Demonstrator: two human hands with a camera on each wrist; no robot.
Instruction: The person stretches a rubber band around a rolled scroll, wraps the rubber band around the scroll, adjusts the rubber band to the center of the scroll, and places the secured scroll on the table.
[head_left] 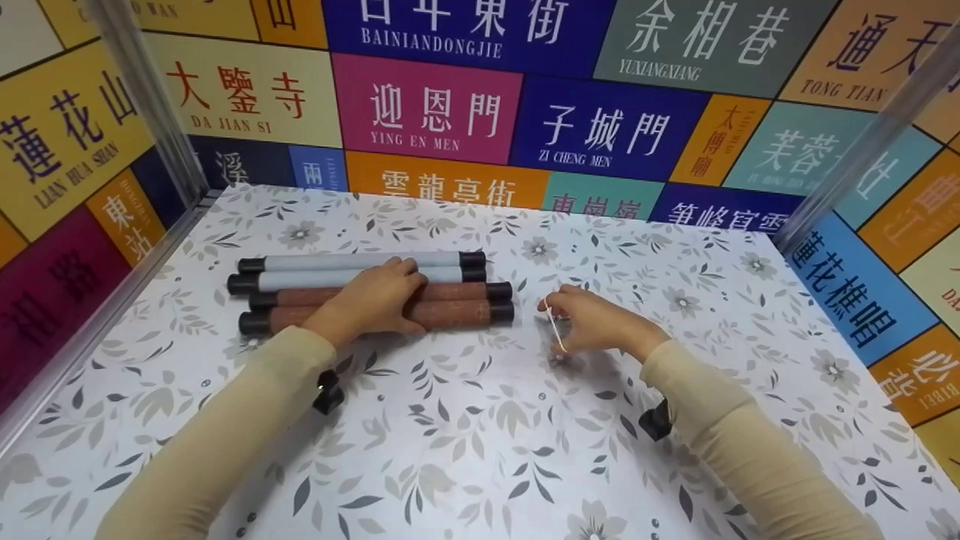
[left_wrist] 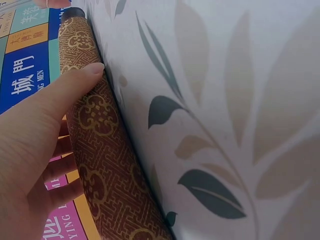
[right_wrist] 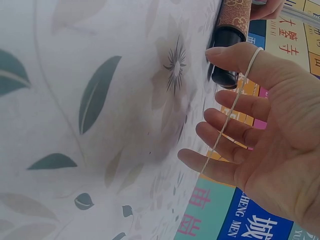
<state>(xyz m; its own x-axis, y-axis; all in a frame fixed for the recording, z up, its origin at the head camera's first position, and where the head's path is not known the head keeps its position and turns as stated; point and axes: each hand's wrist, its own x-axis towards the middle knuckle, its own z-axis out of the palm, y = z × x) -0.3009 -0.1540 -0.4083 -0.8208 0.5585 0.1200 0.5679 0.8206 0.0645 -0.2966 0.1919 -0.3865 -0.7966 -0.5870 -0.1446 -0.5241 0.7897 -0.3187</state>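
Note:
Two brown patterned scrolls (head_left: 457, 312) with black end knobs lie side by side on the table. Just beyond them are two pale grey-blue scrolls (head_left: 322, 262), also black-ended. My left hand (head_left: 375, 300) grips across the brown pair, its thumb on the near one, and its fingertips reach toward the grey ones. Gold motifs show on the near brown scroll (left_wrist: 100, 115) in the left wrist view. Right of the scroll ends, my right hand (head_left: 604, 322) is spread. A thin white elastic band (right_wrist: 227, 117) stretches from its thumb to its little finger.
The table is covered with a white leaf-and-flower cloth (head_left: 450, 435). Behind it stands a wall of coloured panels (head_left: 427, 109) with Chinese lettering. Clear-looking upright posts (head_left: 862, 142) stand at the back corners.

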